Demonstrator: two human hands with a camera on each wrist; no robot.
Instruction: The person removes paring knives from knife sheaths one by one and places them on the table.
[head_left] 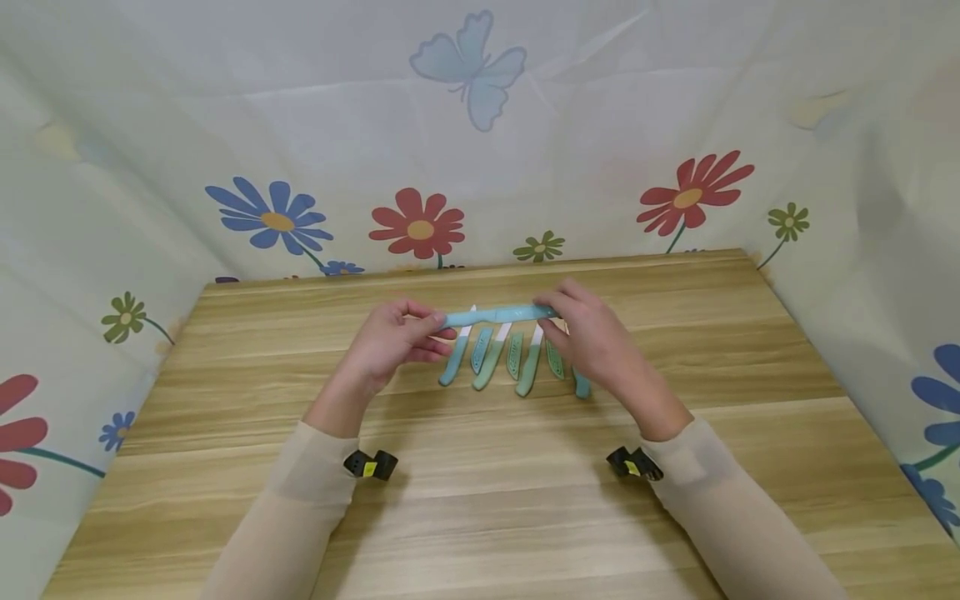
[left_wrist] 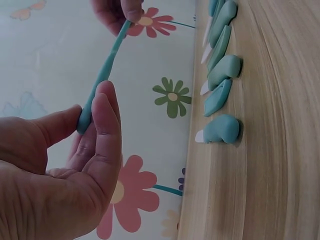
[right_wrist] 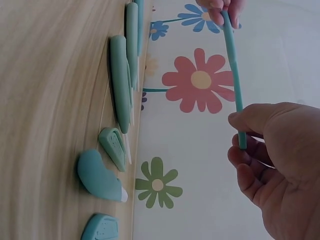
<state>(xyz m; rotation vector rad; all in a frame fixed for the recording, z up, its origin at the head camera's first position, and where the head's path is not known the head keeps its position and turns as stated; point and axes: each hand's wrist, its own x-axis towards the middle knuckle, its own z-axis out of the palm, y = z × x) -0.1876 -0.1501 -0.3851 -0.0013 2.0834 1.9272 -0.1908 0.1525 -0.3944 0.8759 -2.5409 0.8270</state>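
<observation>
A light-blue paring knife (head_left: 468,319) in its blade cover (head_left: 525,313) is held level above the table between both hands. My left hand (head_left: 390,340) pinches the handle end between thumb and fingers. At the cover's far end, my right hand (head_left: 596,337) grips with thumb and fingertips. Beneath it lie several knives with white blades, among them a blue one (head_left: 454,358), a pale green one (head_left: 491,362) and a green one (head_left: 529,367). Between them are a blue blade cover (head_left: 481,350) and green covers (head_left: 514,356). My right hand partly hides a blue handle (head_left: 582,383).
The row of knives and covers lies across the middle of the wooden table (head_left: 480,500). A flower-printed curtain (head_left: 480,167) hangs behind the table and along both sides. Black wrist cameras (head_left: 371,465) sit at both cuffs.
</observation>
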